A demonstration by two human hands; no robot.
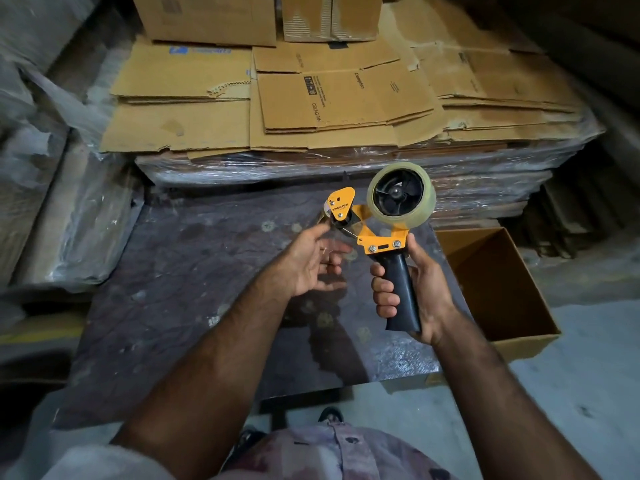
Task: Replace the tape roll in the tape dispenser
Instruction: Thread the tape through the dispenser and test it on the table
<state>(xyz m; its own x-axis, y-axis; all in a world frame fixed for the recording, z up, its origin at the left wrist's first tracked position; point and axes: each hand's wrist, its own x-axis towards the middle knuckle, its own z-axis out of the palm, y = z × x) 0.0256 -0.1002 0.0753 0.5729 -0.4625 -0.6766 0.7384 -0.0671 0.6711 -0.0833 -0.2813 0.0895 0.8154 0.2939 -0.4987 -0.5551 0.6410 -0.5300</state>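
An orange tape dispenser [375, 233] with a black handle is held upright above a dark table. A clear tape roll [420, 207] sits on its black hub at the upper right. My right hand [420, 289] is wrapped around the handle. My left hand [311, 261] is just left of the dispenser, palm turned inward, fingers spread, its thumb and forefinger reaching up to the roller and cutter end [341, 206]. Whether those fingertips pinch the tape's end cannot be told.
The dark, stained table [194, 289] lies under both hands. Behind it, flattened cardboard boxes [339, 98] rest on a plastic-wrapped stack. An open cardboard box [498, 285] stands on the floor at right. Wrapped bundles [52, 202] crowd the left side.
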